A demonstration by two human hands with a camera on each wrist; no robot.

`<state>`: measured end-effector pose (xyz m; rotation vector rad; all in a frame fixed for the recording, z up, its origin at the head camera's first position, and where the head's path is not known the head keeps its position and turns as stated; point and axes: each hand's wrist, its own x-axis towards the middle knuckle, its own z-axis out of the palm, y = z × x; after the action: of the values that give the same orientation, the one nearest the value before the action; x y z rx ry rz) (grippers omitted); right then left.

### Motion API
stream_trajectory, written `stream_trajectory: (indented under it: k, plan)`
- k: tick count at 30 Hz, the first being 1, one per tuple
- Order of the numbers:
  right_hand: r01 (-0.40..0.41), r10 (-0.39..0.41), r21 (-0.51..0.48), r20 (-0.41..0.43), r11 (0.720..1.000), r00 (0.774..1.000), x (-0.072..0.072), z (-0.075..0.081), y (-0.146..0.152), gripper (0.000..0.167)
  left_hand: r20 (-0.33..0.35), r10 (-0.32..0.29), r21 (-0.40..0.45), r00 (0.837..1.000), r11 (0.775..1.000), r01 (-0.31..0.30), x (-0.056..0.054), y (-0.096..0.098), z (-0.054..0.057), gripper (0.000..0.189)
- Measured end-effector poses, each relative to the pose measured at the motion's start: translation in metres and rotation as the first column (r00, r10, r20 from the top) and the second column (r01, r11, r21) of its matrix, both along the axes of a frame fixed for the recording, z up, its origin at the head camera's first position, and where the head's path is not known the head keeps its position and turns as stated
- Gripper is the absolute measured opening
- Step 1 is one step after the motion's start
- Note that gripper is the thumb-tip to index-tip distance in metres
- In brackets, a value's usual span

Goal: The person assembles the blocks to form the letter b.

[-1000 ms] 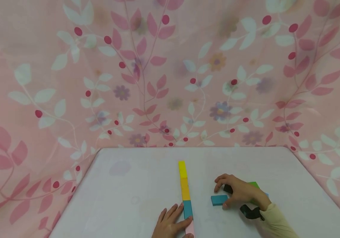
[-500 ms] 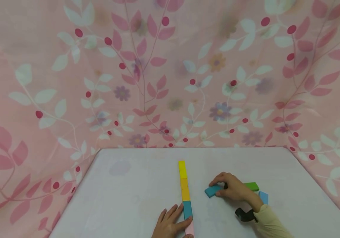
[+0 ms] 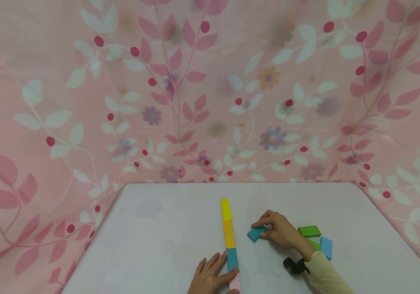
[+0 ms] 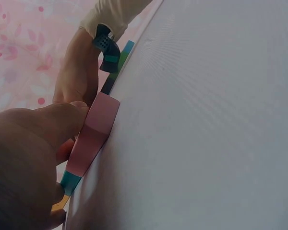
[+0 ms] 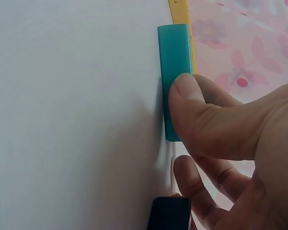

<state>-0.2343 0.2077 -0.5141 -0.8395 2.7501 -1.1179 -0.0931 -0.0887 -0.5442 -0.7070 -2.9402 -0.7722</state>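
Note:
My right hand (image 3: 281,230) pinches a teal block (image 5: 175,48) between thumb and fingers, to the right of a straight row of blocks. That row runs away from me: a pink block (image 3: 234,283), a second teal block (image 3: 232,259), an orange block (image 3: 229,234) and a yellow block (image 3: 226,209) at the far end. My left hand (image 3: 210,277) rests at the near end of the row with fingers spread. Its thumb (image 4: 74,112) touches the pink block, and its other fingertips lie along the row's left side.
Right of my right wrist lie a green block (image 3: 310,231), a partly hidden light green block (image 3: 315,244) and a light blue block (image 3: 326,248). A dark block (image 5: 170,215) shows below the right fingers. Floral cloth (image 3: 210,102) hangs behind the white table (image 3: 151,232).
My right hand has taken hold of the teal block and moved it leftward and slightly away, nearer the row. The green and blue blocks are more exposed. My left hand stays in place.

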Motion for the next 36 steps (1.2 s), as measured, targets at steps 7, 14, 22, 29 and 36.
stream_trajectory:
  k: [7, 14, 22, 29, 36]
  plan:
    - [0.003, -0.003, 0.005, 0.021, 1.0, 1.0, -0.003, 0.001, -0.011, 0.031, 0.051, 0.003, 0.017, 0.999, 1.0, -0.003, 0.0, 0.0, 0.002, 0.053]
    - [0.039, -0.039, 0.029, 0.026, 0.999, 0.999, -0.007, -0.001, -0.023, 0.031, 0.094, -0.006, 0.028, 0.996, 1.0, 0.003, -0.001, 0.0, 0.003, 0.055]
    - [0.04, -0.041, 0.014, 0.009, 0.999, 0.999, -0.011, -0.004, -0.035, 0.03, 0.047, -0.01, 0.022, 0.999, 1.0, 0.009, -0.002, -0.001, -0.001, 0.052]
    - [0.024, -0.024, 0.01, -0.003, 1.0, 1.0, -0.011, -0.004, -0.04, 0.031, 0.037, -0.018, 0.007, 0.999, 1.0, 0.018, -0.002, -0.001, -0.003, 0.052]
    - [0.022, -0.023, 0.01, 0.013, 1.0, 1.0, -0.011, -0.003, -0.041, 0.03, 0.023, -0.011, 0.013, 1.0, 1.0, 0.01, -0.001, -0.002, -0.003, 0.052]
